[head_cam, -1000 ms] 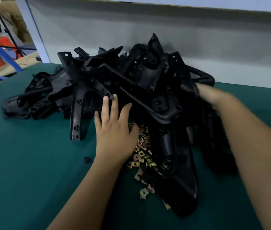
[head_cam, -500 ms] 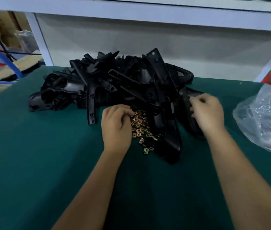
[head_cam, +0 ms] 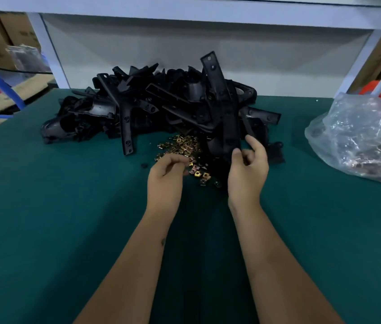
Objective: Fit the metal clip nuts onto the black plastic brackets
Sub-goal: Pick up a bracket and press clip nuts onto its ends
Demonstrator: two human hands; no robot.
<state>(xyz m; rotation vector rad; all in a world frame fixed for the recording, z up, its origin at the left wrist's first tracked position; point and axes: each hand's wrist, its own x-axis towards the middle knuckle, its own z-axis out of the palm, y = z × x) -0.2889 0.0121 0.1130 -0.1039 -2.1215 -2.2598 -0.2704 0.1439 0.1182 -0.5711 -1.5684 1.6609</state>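
A heap of black plastic brackets (head_cam: pixel 152 106) lies at the back of the green table. Several brass-coloured metal clip nuts (head_cam: pixel 182 146) are scattered in front of it. My right hand (head_cam: pixel 248 171) grips the lower end of one long black bracket (head_cam: pixel 229 122), which stands tilted up out of the heap. My left hand (head_cam: pixel 165 176) sits at the near edge of the nuts with its fingers curled, thumb and fingertips pinching a clip nut (head_cam: pixel 191 164).
A clear plastic bag (head_cam: pixel 357 139) with more small parts lies at the right. A small black bit (head_cam: pixel 144 165) lies left of the nuts. White shelf posts (head_cam: pixel 49 50) and a wall stand behind the heap. Green mat (head_cam: pixel 44 218) covers the table.
My right hand came in from the heap's right side and took the long bracket's lower end. My left hand drew back to the near edge of the nuts. The camera pulled back.
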